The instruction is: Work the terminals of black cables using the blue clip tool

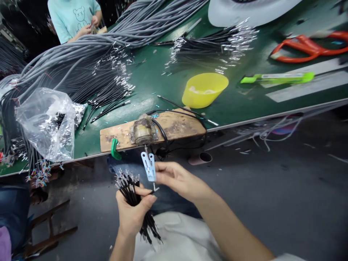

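Observation:
My left hand (133,212) is closed around a bundle of short black wires (129,188) with bare silver tips pointing up. My right hand (178,179) pinches a small light-blue clip tool (149,167) just to the right of the wire tips. Both hands are held below the edge of the green table (152,78). A wooden block (174,127) with a rusty metal fixture (143,131) is clamped at the table edge by a green clamp (115,148), right above my hands.
A yellow bowl (204,90), red scissors (307,47), a green cutter (277,78), a clear plastic bag (47,121) and big bundles of grey cables (89,47) and black wires (214,45) lie on the table. A person in a teal shirt (73,16) works at the far side.

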`<control>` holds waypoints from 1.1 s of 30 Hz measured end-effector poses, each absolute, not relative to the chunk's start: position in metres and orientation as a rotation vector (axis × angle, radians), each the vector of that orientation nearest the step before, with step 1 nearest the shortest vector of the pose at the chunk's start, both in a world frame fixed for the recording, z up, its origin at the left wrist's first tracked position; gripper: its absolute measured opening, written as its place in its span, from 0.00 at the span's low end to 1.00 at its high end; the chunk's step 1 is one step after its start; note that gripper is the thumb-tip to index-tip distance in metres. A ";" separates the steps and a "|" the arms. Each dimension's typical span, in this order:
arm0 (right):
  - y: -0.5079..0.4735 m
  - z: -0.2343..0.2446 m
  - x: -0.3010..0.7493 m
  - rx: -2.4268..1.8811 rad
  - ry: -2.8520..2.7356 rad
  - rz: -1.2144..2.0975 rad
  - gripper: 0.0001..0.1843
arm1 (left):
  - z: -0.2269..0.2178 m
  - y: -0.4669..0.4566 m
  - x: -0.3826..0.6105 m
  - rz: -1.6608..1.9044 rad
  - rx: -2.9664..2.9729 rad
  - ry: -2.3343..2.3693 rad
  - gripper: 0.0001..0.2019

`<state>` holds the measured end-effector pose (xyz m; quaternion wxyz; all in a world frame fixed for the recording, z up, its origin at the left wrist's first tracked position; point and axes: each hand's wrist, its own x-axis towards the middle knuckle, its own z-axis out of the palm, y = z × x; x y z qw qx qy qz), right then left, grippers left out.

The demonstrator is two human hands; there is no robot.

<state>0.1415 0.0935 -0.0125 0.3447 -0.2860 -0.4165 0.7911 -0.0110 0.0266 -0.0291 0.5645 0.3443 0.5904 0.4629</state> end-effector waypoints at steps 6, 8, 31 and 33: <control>0.115 0.010 0.130 -0.943 -1.085 1.725 0.25 | -0.014 0.013 0.003 1.425 0.888 1.498 0.05; 0.115 0.013 0.123 -0.879 -0.996 1.801 0.25 | -0.009 0.015 0.006 1.440 0.912 1.513 0.07; 0.065 -0.003 0.144 -0.845 -1.518 1.020 0.09 | -0.001 0.005 0.021 1.185 0.939 1.611 0.07; 0.065 0.003 0.141 -0.810 -1.647 0.975 0.08 | -0.003 0.004 0.023 1.167 1.017 1.592 0.11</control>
